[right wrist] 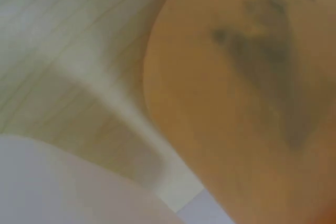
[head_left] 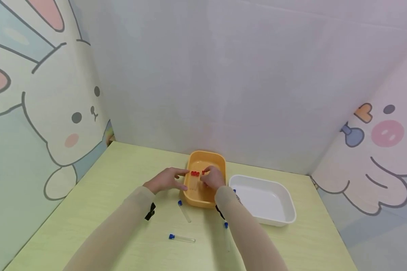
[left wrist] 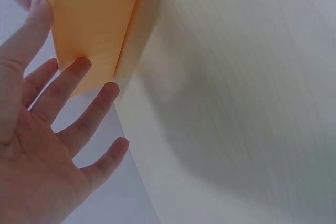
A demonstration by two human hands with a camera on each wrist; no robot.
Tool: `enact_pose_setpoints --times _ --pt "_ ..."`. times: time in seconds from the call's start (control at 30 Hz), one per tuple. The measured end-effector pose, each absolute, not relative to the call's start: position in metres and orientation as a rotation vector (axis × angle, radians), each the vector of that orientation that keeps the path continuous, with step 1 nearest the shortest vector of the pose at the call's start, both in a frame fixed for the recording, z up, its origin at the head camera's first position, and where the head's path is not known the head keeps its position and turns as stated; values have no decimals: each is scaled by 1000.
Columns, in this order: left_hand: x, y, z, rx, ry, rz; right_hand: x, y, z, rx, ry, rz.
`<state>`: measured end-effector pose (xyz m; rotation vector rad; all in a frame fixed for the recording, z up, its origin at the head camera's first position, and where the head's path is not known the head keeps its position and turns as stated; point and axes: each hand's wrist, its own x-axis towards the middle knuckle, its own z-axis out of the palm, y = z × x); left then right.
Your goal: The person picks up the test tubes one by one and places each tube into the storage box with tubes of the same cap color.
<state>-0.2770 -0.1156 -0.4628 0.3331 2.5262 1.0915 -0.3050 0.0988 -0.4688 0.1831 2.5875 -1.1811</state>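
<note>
An orange tray (head_left: 200, 203) stands near the wall with three red-capped test tubes (head_left: 195, 174) side by side inside it. My right hand (head_left: 213, 177) reaches into the tray, its fingers curled at another red-capped test tube (head_left: 203, 172); the body of that tube is mostly hidden. At the tray's left side is my left hand (head_left: 167, 180), fingers spread, thumb and fingertips at the rim and outer wall. The left wrist view shows those spread fingers (left wrist: 86, 121) beside the orange wall. In the right wrist view, the tray's wall (right wrist: 210, 103) hides the right hand, leaving only a dark shadow through it.
A white tray (head_left: 285, 210) stands right of the orange one. Blue-capped test tubes lie on the table: one (head_left: 184, 211) before the orange tray, one (head_left: 183, 239) nearer the front, one (head_left: 228, 239) by the right forearm. Another blue cap (head_left: 234, 191) shows beside the white tray.
</note>
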Motion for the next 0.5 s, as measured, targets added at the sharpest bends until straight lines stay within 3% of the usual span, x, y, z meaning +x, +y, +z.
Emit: enact_pose_setpoints --times 0.5 --pt "-279 -118 -468 359 2521 1121 -311 93 -486 216 2543 -1214"
